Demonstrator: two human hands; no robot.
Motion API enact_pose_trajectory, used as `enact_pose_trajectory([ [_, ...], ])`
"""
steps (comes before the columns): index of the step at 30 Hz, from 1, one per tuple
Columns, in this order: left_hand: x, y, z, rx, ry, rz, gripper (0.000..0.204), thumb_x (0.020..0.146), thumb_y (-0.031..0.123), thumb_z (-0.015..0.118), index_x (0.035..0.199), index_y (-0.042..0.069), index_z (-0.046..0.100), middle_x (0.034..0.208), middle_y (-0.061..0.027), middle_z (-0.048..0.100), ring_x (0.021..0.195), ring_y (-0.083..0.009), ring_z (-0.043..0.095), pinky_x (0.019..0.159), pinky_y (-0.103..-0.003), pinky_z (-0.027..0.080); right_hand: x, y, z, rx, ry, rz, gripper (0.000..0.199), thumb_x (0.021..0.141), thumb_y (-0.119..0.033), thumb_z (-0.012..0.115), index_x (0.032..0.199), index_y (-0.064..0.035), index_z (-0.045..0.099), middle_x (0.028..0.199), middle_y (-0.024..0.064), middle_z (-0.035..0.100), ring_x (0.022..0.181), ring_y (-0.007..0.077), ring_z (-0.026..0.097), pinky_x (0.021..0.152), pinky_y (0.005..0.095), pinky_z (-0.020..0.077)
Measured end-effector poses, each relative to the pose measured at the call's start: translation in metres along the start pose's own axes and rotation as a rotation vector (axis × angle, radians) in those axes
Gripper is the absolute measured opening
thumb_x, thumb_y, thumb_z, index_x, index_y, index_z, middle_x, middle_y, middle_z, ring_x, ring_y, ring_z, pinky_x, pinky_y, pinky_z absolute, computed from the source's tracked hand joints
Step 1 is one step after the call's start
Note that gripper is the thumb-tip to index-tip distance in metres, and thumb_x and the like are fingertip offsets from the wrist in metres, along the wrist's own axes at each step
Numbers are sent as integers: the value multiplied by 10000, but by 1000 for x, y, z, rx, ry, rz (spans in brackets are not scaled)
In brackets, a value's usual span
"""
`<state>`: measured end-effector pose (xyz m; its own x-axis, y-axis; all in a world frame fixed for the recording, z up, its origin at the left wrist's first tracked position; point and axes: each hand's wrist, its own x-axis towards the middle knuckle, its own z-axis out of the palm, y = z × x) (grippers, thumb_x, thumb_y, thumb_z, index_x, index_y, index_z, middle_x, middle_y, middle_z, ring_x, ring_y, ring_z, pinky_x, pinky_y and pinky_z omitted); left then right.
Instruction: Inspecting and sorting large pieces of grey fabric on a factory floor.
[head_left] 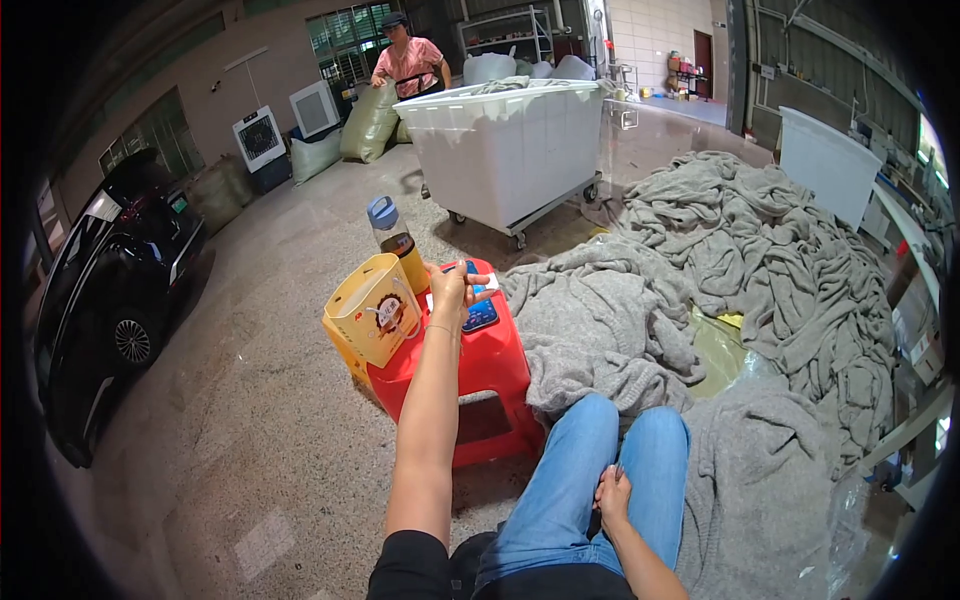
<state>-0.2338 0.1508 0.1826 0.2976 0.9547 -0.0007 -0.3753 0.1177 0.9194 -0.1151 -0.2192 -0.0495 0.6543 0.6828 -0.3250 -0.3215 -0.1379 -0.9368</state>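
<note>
Left hand (452, 290) hung over the red stool (507, 352), whether gripping I could not tell, phone (482, 314) lay near the stool's right edge, yellow bag (375, 318) stood at its left edge, right hand (613, 495) was closed around a small thin item (618, 471).

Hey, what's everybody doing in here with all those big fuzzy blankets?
A seated person in blue jeans stretches their left hand over a red plastic stool, beside a dark phone. Their right hand curls at the lap, apparently around a thin thing too small to name. Grey knitted fabric lies heaped beside them, untouched by either hand. Behind, someone in a pink shirt has a hand on a bulging green sack.
</note>
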Motion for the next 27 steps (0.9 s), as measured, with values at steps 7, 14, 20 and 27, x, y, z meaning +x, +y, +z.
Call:
enact_pose_trajectory([
  [7, -47, -19, 9, 134, 32, 5, 806, 932, 158, 462, 1401, 183, -193, 632, -119, 600, 361, -115, 446, 396, -319, 482, 1, 7, 2, -8, 4, -5, 355, 955, -375, 419, 788, -67, 474, 502, 9, 426, 378, 94, 398, 318, 239, 352],
  [14, -211, -106, 36, 264, -486, -269, 234, 908, 217, 553, 1050, 49, 634, 560, 18, 546, 474, -66, 554, 414, -201, 435, 0, 0, 1, 29, 15, -1, 344, 958, -363, 412, 778, -75, 468, 495, 1, 427, 360, 84, 381, 310, 234, 342],
  [20, -294, -199, 22, 748, -386, 46, 208, 874, 220, 587, 830, 18, 608, 601, -70, 603, 507, -176, 591, 475, -294, 455, 3, 1, 2, 119, 34, -15, 350, 964, -356, 400, 796, -61, 482, 487, 7, 429, 363, 85, 383, 332, 229, 340],
  [27, -325, -248, 43, 573, -461, -145, 475, 815, 18, 475, 1284, 30, 402, 1235, -241, 482, 1162, -340, 483, 943, -377, 395, 15, 17, -9, 221, 58, -153, 345, 972, -363, 386, 984, -41, 510, 580, 24, 507, 430, 72, 418, 401, 205, 324],
])
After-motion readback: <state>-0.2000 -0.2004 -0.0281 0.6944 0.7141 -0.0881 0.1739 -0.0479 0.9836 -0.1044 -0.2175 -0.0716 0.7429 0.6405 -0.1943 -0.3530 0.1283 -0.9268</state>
